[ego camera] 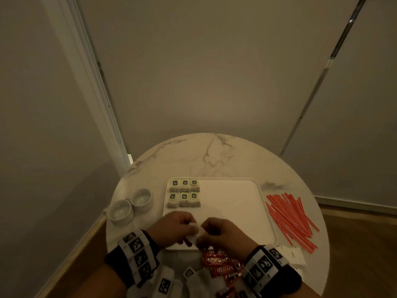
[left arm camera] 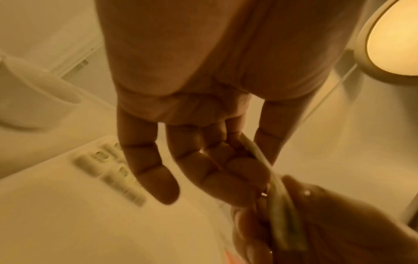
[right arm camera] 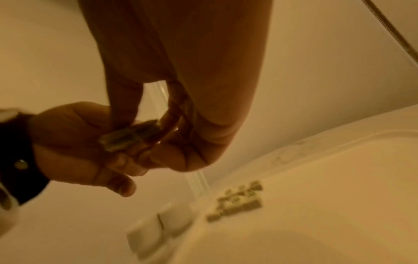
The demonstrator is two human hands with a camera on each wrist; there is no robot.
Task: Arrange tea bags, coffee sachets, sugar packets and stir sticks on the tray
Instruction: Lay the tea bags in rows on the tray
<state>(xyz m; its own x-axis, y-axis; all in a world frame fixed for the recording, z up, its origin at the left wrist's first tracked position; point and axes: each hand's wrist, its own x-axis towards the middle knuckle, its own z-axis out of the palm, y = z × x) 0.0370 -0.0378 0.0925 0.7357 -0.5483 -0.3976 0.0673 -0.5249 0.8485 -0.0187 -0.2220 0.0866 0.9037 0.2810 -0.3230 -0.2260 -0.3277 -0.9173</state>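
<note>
I see both hands meeting over the near edge of the white tray point(ego camera: 266, 214). My left hand point(ego camera: 171, 226) and right hand point(ego camera: 221, 232) each pinch the same small stack of tea bags point(ego camera: 194, 232). Six tea bags point(ego camera: 184, 193) lie in the tray's far-left corner; red stir sticks point(ego camera: 292, 218) lie right of it, Nescafé sachets point(ego camera: 221, 265) just before it.

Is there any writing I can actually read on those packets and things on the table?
"NESCAFE": on the red coffee sachets, readable on two of them.
Dark labels on the six tea bags: too small to read.
Black-and-white squares on the wrist bands: patterns, not words.
Wrist views: too blurred to read.
</note>
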